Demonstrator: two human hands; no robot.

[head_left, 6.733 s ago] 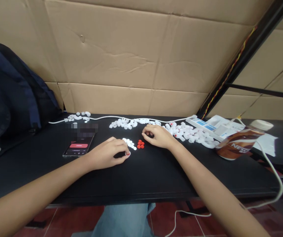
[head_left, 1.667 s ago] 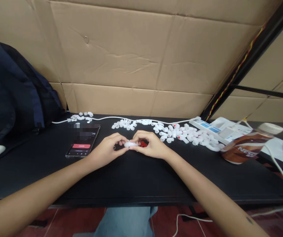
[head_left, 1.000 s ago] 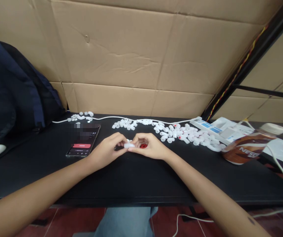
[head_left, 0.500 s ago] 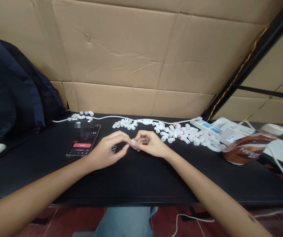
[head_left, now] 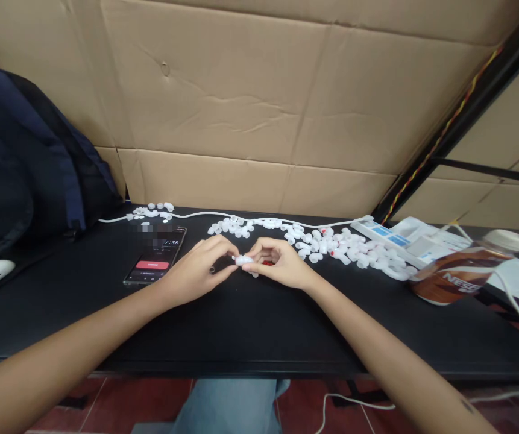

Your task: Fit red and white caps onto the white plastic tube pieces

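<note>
White translucent plastic piece (head_left: 243, 260): held up between both hands, above the middle of the table.
Tan cardboard wall (head_left: 223, 120): creased sheets filling the whole back, with a slanting black metal post (head_left: 449, 126) at the right carrying a twisted red-and-yellow wire (head_left: 474, 87).
Black smooth-topped table (head_left: 241, 328): spans the view, above a red tiled floor (head_left: 121, 401).
Dark blue and black fabric backpack (head_left: 33, 163): slumped at the table's left end.
Loose heap of white plastic fittings (head_left: 349, 247): spread toward the back right (a few show red spots).
Brown bottle with a white cap (head_left: 467, 271): leaning at the right; "NESC" can be read in white letters.
Left hand (head_left: 196, 271): thumb and forefinger close around the piece's left end.
Right hand (head_left: 281, 265): thumb and fingertips pinch the other end.
Black flat phone (head_left: 153, 268): lies beside the left hand, showing "7:38" and a red button.
Small red plastic bits (head_left: 268, 263): partly hidden behind the right hand's fingers.
Piece's long axis: sideways, from one hand to the other, roughly along the table's front edge; which end is its front, I cannot tell.
</note>
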